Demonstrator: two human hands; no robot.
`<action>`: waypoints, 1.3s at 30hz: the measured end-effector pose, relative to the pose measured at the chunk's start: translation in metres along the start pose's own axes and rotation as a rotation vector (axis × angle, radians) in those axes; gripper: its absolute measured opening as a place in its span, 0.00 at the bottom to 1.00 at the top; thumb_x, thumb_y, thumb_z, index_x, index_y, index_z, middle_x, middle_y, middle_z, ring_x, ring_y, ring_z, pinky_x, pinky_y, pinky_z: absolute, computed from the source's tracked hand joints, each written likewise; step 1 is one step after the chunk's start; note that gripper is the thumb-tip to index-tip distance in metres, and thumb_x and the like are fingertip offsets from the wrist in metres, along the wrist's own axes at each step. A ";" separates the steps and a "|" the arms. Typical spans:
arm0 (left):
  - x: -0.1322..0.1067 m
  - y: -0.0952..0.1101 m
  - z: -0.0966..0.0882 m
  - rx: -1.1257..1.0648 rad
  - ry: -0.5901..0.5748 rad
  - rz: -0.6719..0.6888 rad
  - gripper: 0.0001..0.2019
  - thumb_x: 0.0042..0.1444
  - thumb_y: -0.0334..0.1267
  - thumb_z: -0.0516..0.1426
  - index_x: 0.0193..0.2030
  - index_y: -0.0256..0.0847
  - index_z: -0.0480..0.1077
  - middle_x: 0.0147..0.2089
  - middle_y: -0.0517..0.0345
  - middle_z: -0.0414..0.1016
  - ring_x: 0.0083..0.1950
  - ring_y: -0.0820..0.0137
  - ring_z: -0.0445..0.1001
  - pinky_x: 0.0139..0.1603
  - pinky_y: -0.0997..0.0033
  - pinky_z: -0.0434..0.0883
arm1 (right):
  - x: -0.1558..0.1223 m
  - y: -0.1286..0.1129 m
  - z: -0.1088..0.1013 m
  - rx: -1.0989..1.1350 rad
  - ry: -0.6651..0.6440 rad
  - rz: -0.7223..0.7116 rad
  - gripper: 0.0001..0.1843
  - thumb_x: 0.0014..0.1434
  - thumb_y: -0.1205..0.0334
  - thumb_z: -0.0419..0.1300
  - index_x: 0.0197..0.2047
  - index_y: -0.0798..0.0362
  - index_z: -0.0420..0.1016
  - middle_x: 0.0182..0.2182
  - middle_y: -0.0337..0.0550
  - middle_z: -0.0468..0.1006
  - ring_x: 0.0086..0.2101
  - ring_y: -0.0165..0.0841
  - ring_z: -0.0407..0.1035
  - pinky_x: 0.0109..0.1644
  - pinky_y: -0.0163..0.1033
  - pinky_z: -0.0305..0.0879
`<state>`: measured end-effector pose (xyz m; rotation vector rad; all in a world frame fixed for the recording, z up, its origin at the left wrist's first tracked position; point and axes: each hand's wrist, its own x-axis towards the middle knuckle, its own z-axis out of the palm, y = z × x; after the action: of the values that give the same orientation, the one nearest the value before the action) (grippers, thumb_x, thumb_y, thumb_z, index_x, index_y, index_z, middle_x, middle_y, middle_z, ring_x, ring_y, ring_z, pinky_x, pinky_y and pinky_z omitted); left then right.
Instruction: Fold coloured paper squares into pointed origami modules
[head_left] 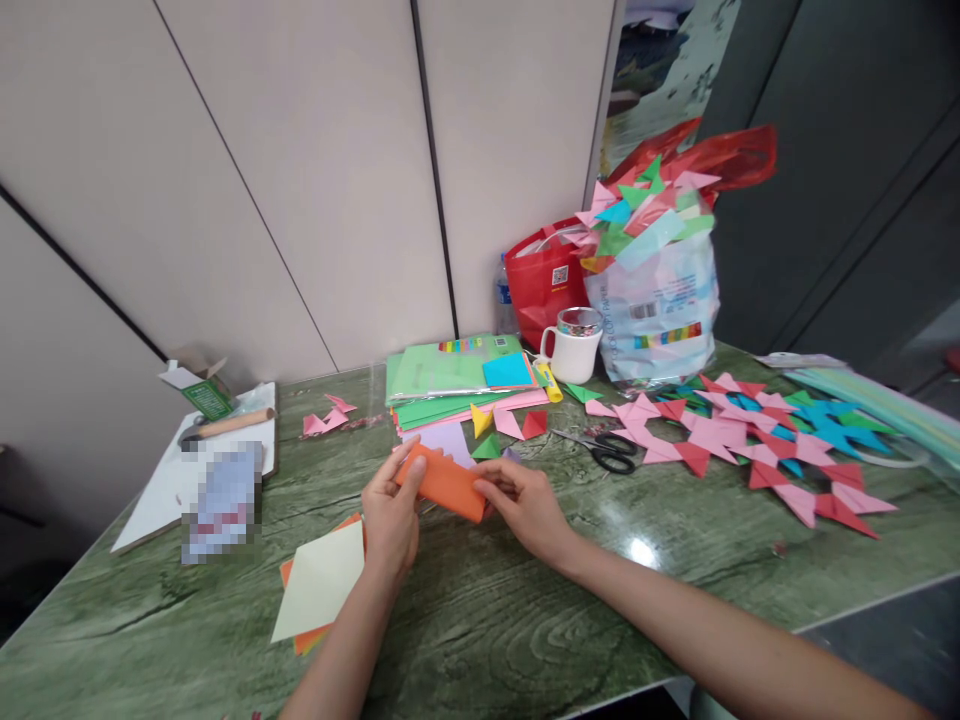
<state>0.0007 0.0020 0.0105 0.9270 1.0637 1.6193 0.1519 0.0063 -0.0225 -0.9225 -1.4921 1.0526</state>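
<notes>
Folded orange paper (pixel 447 484): we find it above the green table (pixel 525 640) | left hand (pixel 393 508), right hand (pixel 529 503): pinching opposite ends | we judge it light, flexible, easily creased; best held by edges

Two bare hands show, one left hand (pixel 391 512) and one right hand (pixel 529 505), with one folded orange paper rectangle (pixel 444 482). The table (pixel 525 640) carries one pair of black-handled scissors (pixel 598 449), one white mug (pixel 574 358), one wooden-handled tool (pixel 236 424), one flat white board (pixel 159 505) and one open green-and-white box (pixel 211 396). At the far side are one red bag (pixel 541 298), one printed plastic bag (pixel 664 300) and one blue-labelled bottle (pixel 504 297). The folded multicoloured paper pieces (pixel 716 436) on the right overlap too much to count.
</notes>
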 end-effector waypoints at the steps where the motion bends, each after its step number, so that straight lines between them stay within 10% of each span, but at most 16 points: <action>1: 0.000 0.000 0.000 -0.008 0.001 -0.001 0.23 0.42 0.40 0.62 0.48 0.38 0.69 0.38 0.49 0.78 0.40 0.61 0.76 0.39 0.63 0.73 | 0.000 0.000 0.000 -0.001 0.000 -0.005 0.08 0.53 0.60 0.57 0.37 0.53 0.73 0.32 0.43 0.78 0.32 0.34 0.74 0.34 0.38 0.72; 39: -0.002 0.004 0.004 -0.122 0.096 0.001 0.23 0.37 0.34 0.65 0.45 0.36 0.72 0.31 0.49 0.80 0.35 0.61 0.78 0.34 0.67 0.73 | -0.001 -0.001 0.000 -0.052 0.018 -0.060 0.08 0.54 0.63 0.56 0.36 0.53 0.75 0.32 0.42 0.79 0.30 0.32 0.73 0.35 0.35 0.70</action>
<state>0.0030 0.0006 0.0155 0.7763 1.0168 1.7243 0.1516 0.0052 -0.0223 -0.9158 -1.5292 0.9638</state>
